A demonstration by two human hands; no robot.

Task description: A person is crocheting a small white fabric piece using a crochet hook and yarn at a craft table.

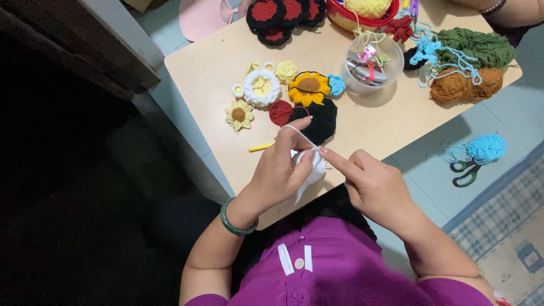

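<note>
My left hand grips a small white crochet piece, and white yarn runs taut over its raised forefinger. A yellow crochet hook sticks out from behind this hand; which hand holds it I cannot tell. My right hand pinches at the white piece with its forefinger stretched toward the left hand. Both hands hover over the near edge of a pale wooden table.
Crocheted flowers lie beyond my hands: a sunflower, a white ring, a small yellow flower, red and black rounds. A clear bowl, green yarn, brown yarn. On the floor, blue yarn and scissors.
</note>
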